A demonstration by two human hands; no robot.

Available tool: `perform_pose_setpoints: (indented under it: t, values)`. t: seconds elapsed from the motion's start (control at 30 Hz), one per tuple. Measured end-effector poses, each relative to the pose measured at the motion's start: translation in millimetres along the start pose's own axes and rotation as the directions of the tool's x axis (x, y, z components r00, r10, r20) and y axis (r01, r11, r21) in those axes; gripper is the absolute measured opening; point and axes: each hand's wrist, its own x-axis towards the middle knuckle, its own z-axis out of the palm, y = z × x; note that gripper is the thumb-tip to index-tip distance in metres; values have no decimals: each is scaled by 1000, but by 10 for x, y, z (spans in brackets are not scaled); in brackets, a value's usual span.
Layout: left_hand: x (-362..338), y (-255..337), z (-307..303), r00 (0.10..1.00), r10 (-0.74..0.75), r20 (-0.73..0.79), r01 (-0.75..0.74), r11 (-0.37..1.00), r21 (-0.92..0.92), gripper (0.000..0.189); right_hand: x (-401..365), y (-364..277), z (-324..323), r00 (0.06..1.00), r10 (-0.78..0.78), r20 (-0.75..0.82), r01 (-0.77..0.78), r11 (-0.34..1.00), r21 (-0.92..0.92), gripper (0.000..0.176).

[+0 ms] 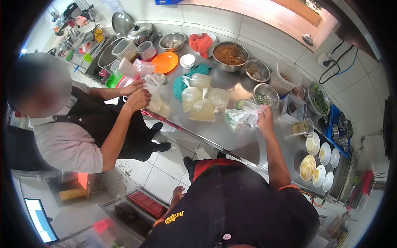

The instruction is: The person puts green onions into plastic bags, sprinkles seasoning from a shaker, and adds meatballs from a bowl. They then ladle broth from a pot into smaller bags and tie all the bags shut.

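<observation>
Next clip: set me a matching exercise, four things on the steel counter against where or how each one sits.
1. orange plate
2. red cloth
3. bag of greens
4. bowl of noodles

A. gripped by the right hand
B. among white bowls
C. heaped on a dish
D. empty, beside a clear tub

Pairs: 1-D, 2-C, 3-A, 4-B.
</observation>
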Motion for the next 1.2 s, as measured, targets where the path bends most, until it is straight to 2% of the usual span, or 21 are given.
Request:
perform_pose_setpoints:
  t: [0.03,0.13,0.23,0.33,0.43,0.5,0.53,0.57,0.63,0.67,0.73,0.8,0.83,0.87,0.93,1.0,1.03,1.1,1.13,1.2]
  values:
    - [-47,-3,70,993,103,57,-114,958,261,36,46,102,-40,999,-13,31,13,1000,13,28]
    - [-293,-4,347,996,83,27,-86,991,105,33,95,282,-212,975,-212,62,217,973,-82,30]
    - [-406,56,647,999,49,7,-49,997,-53,31,-66,118,-331,964,-267,-20,261,955,-143,32]
    - [-513,58,778,1000,6,12,-6,998,-59,29,-231,-82,-543,954,-289,-78,282,955,-94,23]
    - [-544,0,763,1000,2,7,-2,1000,-18,28,-396,369,-839,984,-78,-162,73,997,-41,16]
    - [-527,-36,724,1000,11,4,-12,1000,27,27,-598,865,-947,990,-137,-42,128,976,-178,16]
    - [-490,-49,696,1000,21,-2,-21,998,60,27,-718,959,-937,950,-313,-10,287,880,-379,14]
    - [-448,-61,657,999,39,-8,-38,994,102,27,-826,1012,-914,880,-472,58,421,717,-556,11]
    - [-334,-47,572,996,81,-40,-73,983,170,28,-996,1085,-982,866,-477,147,456,636,-623,12]
    - [-270,19,487,993,95,-75,-75,970,230,29,-1055,1130,-978,894,-427,139,408,645,-646,12]
    - [-226,78,200,981,191,29,-193,979,62,19,-1124,1185,-937,892,-449,59,369,647,-667,12]
    - [-240,350,12,997,-55,56,62,986,-152,19,-1098,1206,-910,891,-454,-23,337,694,-636,12]
    - [-265,451,-65,979,-187,84,202,945,-258,24,-1099,1230,-937,889,-458,6,354,678,-644,12]
    - [-246,489,-124,961,-255,104,275,911,-307,31,-1102,1251,-967,888,-459,34,368,663,-652,13]
    - [-192,576,-235,966,-253,48,251,883,-398,26,-1106,1267,-1013,893,-448,51,366,652,-664,13]
    - [-66,242,-214,985,-164,-52,125,892,-434,25,-1114,1208,-1021,906,-422,42,341,664,-666,12]
    - [-20,214,-218,991,-111,-69,78,927,-367,25,-1124,1169,-1019,901,-433,40,347,661,-665,13]
    - [119,305,-325,998,-49,29,48,998,26,27,-1111,1096,-1048,887,-460,45,369,645,-669,14]
    - [166,342,-327,996,-31,89,10,975,221,28,-1111,1103,-1078,908,-416,49,357,708,-609,14]
    - [136,318,-352,1000,-18,7,17,997,75,26,-1121,1130,-1099,944,-325,57,311,822,-477,14]
